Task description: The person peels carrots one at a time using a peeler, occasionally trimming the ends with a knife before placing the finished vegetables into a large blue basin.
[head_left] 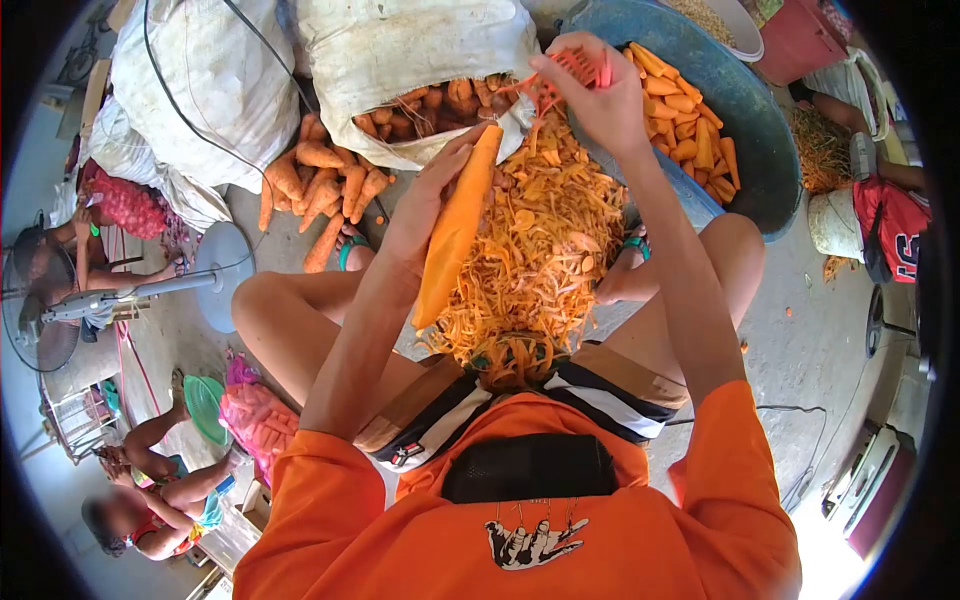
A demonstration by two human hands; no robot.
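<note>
My left hand [425, 205] is wrapped round a large peeled carrot [460, 225], held tilted with its narrower tip up. In my right hand [605, 100] is an orange-red peeler [560, 78], raised above and to the right of the carrot, apart from it. Below both hands a heap of carrot peelings [540, 250] spreads between my feet. Beyond it, a white sack [420, 50] lies with its mouth towards me, unpeeled carrots [440, 105] showing inside. Peeled carrots [690, 115] fill part of a blue tub [770, 150] at my right.
Loose unpeeled carrots [320, 180] lie on the floor before another white sack [205, 90]. A standing fan [215, 275] is at the left. Other people sit at the left and right edges. A pink bag [260, 415] and a green basin [205, 408] stand lower left.
</note>
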